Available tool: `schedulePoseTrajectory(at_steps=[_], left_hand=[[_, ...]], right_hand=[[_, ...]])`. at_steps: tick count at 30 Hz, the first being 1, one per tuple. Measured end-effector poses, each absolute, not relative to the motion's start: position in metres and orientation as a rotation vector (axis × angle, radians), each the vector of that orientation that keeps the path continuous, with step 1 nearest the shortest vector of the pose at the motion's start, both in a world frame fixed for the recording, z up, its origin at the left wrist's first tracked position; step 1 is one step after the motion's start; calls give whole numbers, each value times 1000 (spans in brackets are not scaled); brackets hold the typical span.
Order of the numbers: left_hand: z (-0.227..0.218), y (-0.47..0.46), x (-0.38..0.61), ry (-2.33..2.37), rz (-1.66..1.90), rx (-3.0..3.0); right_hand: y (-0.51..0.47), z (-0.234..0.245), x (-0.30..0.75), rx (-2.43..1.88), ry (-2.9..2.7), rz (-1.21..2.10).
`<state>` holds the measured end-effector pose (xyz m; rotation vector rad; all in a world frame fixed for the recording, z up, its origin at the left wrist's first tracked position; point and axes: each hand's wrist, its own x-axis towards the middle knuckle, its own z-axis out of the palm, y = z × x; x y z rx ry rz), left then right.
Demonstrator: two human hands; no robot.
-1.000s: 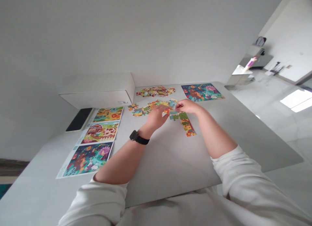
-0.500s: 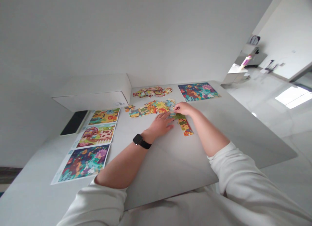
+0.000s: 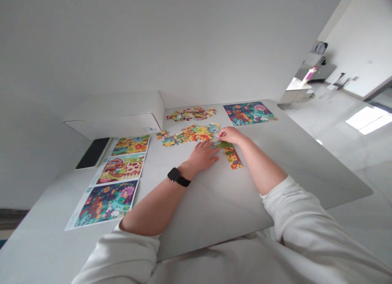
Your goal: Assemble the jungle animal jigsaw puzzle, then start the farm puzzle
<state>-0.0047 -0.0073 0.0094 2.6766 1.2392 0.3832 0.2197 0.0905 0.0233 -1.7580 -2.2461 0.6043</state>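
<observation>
across the white table (image 3: 214, 202), under a bare pale wall, found both hands set close together near the far middle. saw the left hand (image 3: 204, 155) released, palm down, fingers spread flat on the tabletop, with a black watch (image 3: 175, 175) on its wrist. saw the right hand (image 3: 229, 134) curled, fingertips pinched together at the far end of a joined strip (image 3: 232, 157) of puzzle pieces; could not tell whether a loose piece sat inside the pinch. traced the strip's long axis from that pinch back toward the body and a little rightward, just right of the left fingertips. judged the right hand nearer, touching the strip's far end, and the left just beside it. noted a loose cluster (image 3: 186, 135) of pieces just beyond the left hand, a second heap (image 3: 190, 113) farther back, and a finished puzzle (image 3: 248, 113) at the far right, well apart. placed a white box (image 3: 116, 114), a black phone (image 3: 92, 153) and a picture sheet (image 3: 118, 173) off to the left.
</observation>
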Motion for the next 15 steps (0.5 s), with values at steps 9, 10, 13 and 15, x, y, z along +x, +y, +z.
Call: schedulePoseTrajectory(at_steps=[9, 10, 13, 15], left_hand=[[13, -10, -4, 1290, 314, 2723], [12, -10, -3, 1288, 312, 2720], [9, -9, -3, 1285, 305, 2715], [7, -9, -2, 1281, 303, 2716]], right_hand=[[85, 30, 215, -1795, -2263, 569], [85, 31, 215, -1795, -2265, 569], [85, 31, 216, -1801, -2265, 561], [85, 30, 216, -1807, -2266, 548]])
